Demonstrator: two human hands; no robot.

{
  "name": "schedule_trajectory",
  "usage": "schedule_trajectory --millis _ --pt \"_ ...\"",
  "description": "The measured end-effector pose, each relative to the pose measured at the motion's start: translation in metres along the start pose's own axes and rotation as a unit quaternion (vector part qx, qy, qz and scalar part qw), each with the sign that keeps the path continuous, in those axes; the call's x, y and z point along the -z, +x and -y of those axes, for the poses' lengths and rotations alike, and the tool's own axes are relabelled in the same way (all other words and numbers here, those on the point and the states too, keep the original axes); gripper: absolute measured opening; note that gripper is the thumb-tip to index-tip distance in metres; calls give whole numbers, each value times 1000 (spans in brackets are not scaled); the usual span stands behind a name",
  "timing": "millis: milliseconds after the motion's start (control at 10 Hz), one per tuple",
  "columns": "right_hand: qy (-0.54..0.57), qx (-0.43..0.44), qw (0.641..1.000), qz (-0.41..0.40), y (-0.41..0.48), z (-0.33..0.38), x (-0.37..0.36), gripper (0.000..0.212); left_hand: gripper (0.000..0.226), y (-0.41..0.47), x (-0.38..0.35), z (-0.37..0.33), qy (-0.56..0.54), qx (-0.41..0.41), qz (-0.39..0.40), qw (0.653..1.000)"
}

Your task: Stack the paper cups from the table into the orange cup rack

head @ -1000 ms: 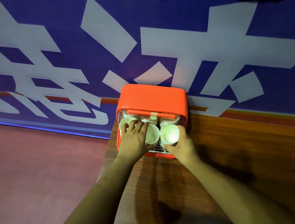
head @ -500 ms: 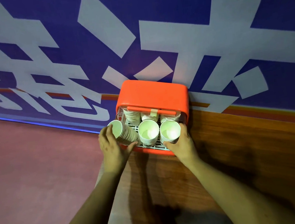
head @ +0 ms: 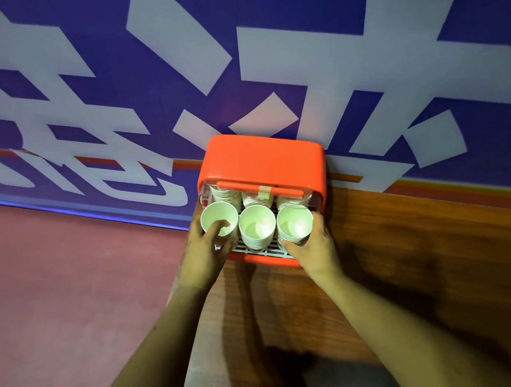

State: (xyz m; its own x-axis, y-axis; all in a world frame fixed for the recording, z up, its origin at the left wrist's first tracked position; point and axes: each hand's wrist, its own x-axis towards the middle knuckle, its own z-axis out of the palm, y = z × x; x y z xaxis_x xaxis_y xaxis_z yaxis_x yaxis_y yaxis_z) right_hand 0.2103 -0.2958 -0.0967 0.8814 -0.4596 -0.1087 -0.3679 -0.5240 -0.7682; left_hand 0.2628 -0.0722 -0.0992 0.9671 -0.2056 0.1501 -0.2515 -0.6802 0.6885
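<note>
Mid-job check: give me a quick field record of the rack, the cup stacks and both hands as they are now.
rack: orange cup rack on the wooden table, against the wall
front row: left stack, middle stack, right stack, mouths towards the camera, on the white grille
back row: back stacks under the rack's top, count unclear
left hand: pinches the left stack's rim, one digit inside its mouth
right hand: grips the right stack

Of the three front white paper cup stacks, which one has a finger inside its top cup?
The leftmost white paper cup stack: a left hand finger dips into it. The middle stack and right stack hold none.
</note>
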Motion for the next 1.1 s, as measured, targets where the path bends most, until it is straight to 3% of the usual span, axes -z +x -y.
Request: schedule_trajectory --millis 100,200,500,600,700,1000,1100 --pt "3 -2 1000 -12 0 -1 1 79 69 4 5 -1 -34 30 -7 999" --pt "7 -7 1000 -15 -3 0 1 79 86 7 6 2 -76 63 -10 995" --pt "-5 -26 1000 2 -9 0 4 80 80 8 1 9 -67 96 3 993" --pt "-8 -38 999 17 -9 3 8 84 108 4 3 11 -64 116 17 991" --pt "-26 -50 997 45 -11 4 14 89 117 -3 8 12 -49 135 29 989" --pt "-61 -83 993 65 -45 20 79 77 74 -38 51 -14 -10 185 8 983" --pt "-60 -67 995 43 -61 43 115 74 73 -47 78 -45 -11 174 17 984"
